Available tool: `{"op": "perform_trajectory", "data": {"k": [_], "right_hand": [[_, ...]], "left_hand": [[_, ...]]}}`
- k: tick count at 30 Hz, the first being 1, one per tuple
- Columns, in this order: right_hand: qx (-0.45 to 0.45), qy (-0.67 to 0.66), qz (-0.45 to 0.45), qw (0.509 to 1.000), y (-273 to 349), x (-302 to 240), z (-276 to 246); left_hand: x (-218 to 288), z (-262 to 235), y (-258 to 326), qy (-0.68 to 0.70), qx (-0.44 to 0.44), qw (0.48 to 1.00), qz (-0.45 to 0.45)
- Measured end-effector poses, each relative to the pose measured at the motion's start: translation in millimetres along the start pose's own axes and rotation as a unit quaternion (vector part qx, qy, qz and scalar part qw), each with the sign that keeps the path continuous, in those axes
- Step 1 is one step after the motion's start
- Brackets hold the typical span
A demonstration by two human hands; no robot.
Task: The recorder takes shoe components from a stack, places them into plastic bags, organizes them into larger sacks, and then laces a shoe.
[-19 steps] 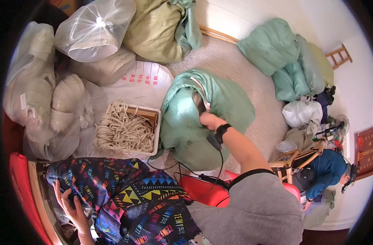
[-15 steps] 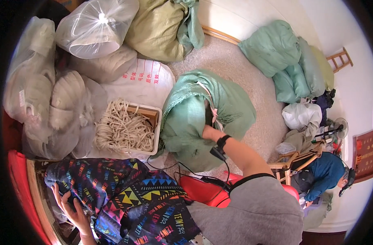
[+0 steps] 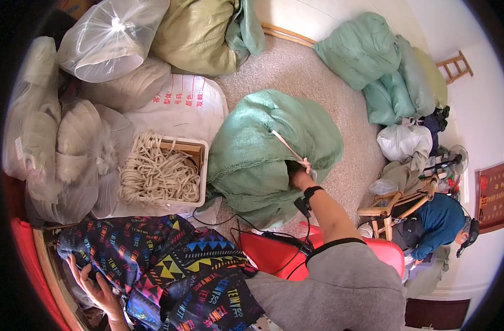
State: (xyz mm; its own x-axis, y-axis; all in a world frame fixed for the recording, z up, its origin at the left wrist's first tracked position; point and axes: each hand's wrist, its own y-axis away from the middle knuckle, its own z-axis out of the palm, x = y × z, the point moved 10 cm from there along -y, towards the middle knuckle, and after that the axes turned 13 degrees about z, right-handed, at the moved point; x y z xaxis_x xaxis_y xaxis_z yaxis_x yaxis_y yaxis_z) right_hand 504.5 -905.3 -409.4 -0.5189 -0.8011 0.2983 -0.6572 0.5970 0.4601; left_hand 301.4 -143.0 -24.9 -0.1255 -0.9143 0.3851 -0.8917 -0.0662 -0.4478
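A large green woven sack [image 3: 274, 132] stands on the floor in front of me, with a pale pink tie strip [image 3: 288, 146] hanging across its mouth. My right hand [image 3: 301, 180] reaches into the dark opening of the sack. Its fingers are hidden inside, so what they hold does not show. A black band circles that wrist, with a small dark device and a cable beside it. At the lower left, my left hand [image 3: 95, 287] lies with fingers apart against the dark, brightly patterned cloth [image 3: 169, 265] over my lap, holding nothing.
Left of the sack, a white bin [image 3: 204, 176] holds a heap of beige cords [image 3: 158, 171]. Clear plastic bags [image 3: 78, 138] stand at the far left. More green sacks [image 3: 359, 52] lean at the back right. A red stool [image 3: 274, 256] and a seated co-worker [image 3: 439, 226] are at right.
My right hand has shifted right and slightly down within the sack's mouth. The sack's near flap has dropped over more of the opening. My left hand stays on the patterned cloth.
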Motion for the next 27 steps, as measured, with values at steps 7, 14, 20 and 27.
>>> {"op": "perform_trajectory", "data": {"k": [7, 14, 20, 27], "right_hand": [[0.084, -0.405, -0.219, 0.884, -101.7, 79.1, -13.1], [0.111, -0.024, 0.101, 0.988, -99.9, 75.3, -40.0], [0.010, -0.219, 0.113, 0.969, 30.3, 49.5, -151.6], [0.095, -0.142, 0.140, 0.975, -36.6, 143.5, -191.8]], "left_hand": [[-6.9, 15.3, -7.6, 0.054, 0.023, 0.998, 0.008], [-4.1, 9.6, -8.3, 0.007, -0.014, 1.000, 0.003], [-5.1, -6.3, 5.0, -0.023, -0.015, 0.999, -0.020], [-4.8, 1.3, 1.6, -0.019, -0.005, 1.000, -0.021]]}}
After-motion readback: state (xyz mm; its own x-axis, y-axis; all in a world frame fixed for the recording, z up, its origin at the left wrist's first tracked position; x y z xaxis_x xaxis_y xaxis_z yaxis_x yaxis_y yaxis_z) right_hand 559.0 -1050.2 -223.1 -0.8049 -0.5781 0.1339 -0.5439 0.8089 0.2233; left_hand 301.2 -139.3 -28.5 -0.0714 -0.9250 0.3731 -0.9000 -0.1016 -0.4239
